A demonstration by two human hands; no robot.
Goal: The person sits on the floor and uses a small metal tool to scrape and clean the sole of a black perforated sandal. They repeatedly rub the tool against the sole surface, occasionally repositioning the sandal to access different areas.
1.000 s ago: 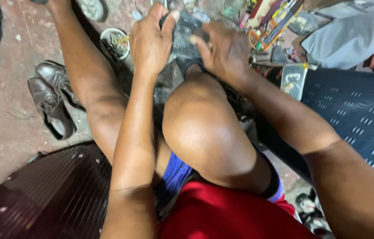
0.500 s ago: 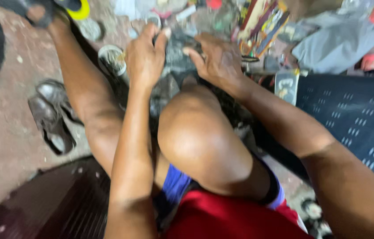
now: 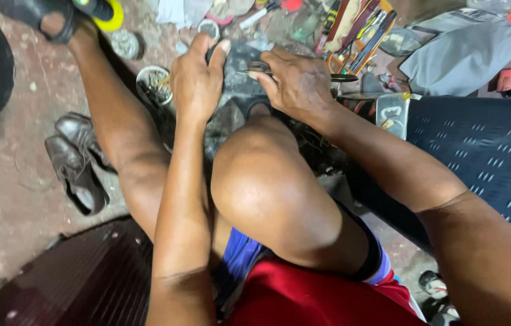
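Head view: left hand (image 3: 198, 78) grips dark, perhaps leather shoe (image 3: 240, 75); right hand (image 3: 298, 84) holds a thin metal tool (image 3: 261, 68).

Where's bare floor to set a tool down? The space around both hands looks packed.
Bare reddish floor lies left of the brown shoes. Around the left hand, the right hand and the tool tray it is crowded.

Both arms are bare from the shoulder down, with no sleeve, watch or ring on the left hand (image 3: 198, 78) or the right hand (image 3: 298, 84). Below the hands, the legs are bare too, over red shorts (image 3: 322, 299) with a blue and white striped lining (image 3: 240, 259) and a dark band at the hem. Far beyond the left hand, the foot wears a black strapped sandal (image 3: 41, 15).
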